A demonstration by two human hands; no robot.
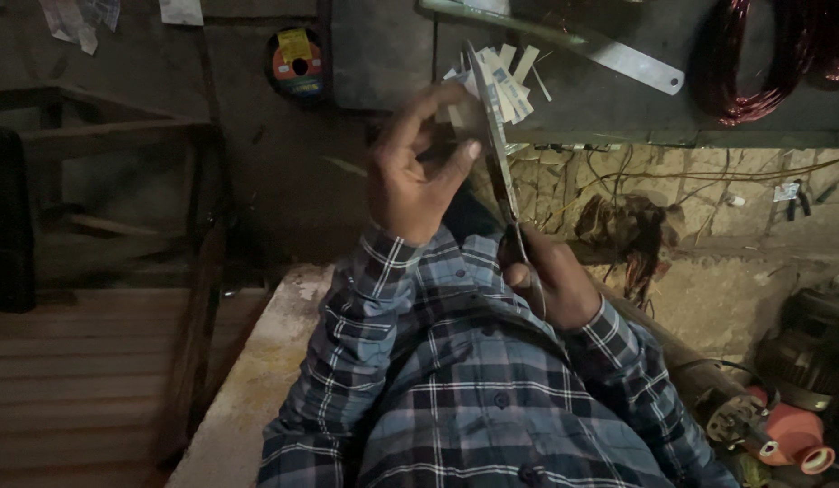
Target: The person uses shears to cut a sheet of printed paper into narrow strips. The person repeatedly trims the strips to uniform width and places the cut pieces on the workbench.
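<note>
Left hand [410, 176], fingers pinching a pale strip [463, 116] steady | right hand [548, 287], fingers clamped on scissors [497, 149], blades upward to cut | cut strips [510, 77] on desk [618, 113].

You have one view only: the head camera looks steeply down your plaid shirt front [474, 398], close on both raised hands, floor beyond.

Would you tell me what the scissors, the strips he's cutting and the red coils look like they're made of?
Scissors: apparently steel, with a dull grey sheen along the long blades. Strips: probably thin card or insulating paper, pale, flat and matte. Red coils: likely enamelled copper wire, glossy reddish strands in bundled loops.
</note>
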